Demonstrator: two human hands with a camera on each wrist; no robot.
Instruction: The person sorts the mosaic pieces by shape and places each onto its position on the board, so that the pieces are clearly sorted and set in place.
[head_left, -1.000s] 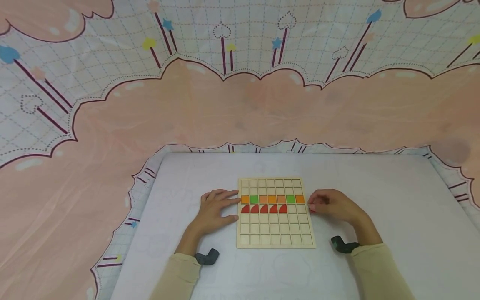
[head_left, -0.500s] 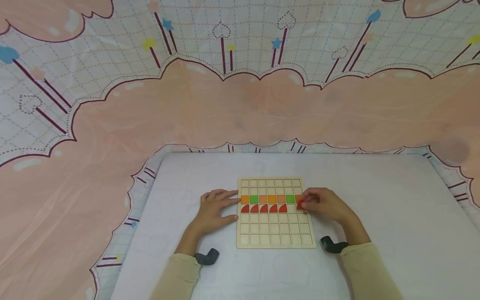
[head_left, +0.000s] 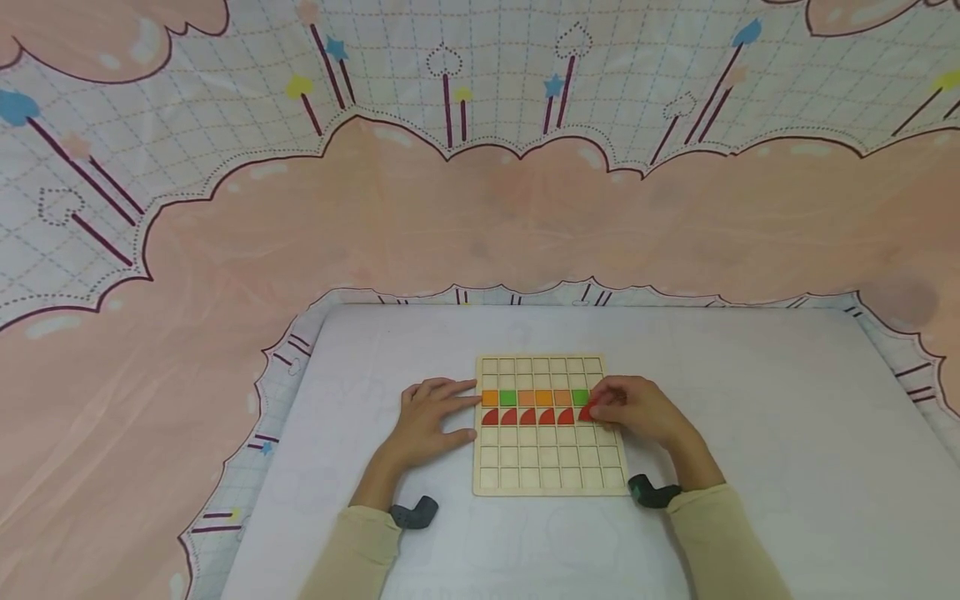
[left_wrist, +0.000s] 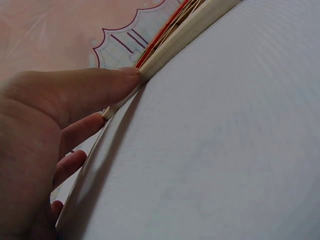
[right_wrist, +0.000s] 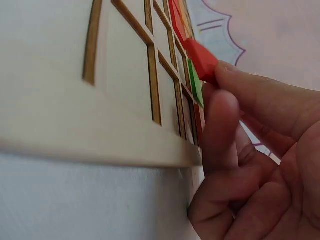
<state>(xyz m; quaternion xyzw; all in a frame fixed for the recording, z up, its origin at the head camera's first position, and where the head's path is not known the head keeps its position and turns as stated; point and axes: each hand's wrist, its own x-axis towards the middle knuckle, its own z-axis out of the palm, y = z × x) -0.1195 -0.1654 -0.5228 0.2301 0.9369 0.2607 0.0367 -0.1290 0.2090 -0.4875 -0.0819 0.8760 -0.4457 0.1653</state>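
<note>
A wooden grid board point(head_left: 551, 492) lies flat on the white table. One row holds orange and green square tiles point(head_left: 507, 398); the row below it has several red quarter-circle tiles point(head_left: 528, 417) from the left. My right hand point(head_left: 637, 410) pinches another red quarter-circle tile point(right_wrist: 201, 59) between thumb and finger, over the sixth cell of that red row. It covers the right end of the orange and green row in the head view. My left hand point(head_left: 427, 421) rests at the board's left edge, its fingers spread, with the thumb point(left_wrist: 107, 90) against the wooden side.
The white table point(head_left: 390, 342) stretches around the board. Behind and left of it hangs a patterned cloth point(head_left: 480, 217) in pink and white. A dark wrist device point(head_left: 415, 513) sits on the left wrist and another point(head_left: 654, 492) on the right.
My right hand has moved left from the board's right edge over the red row, and the red tile in its fingers has come into sight. My left hand has stayed in place.
</note>
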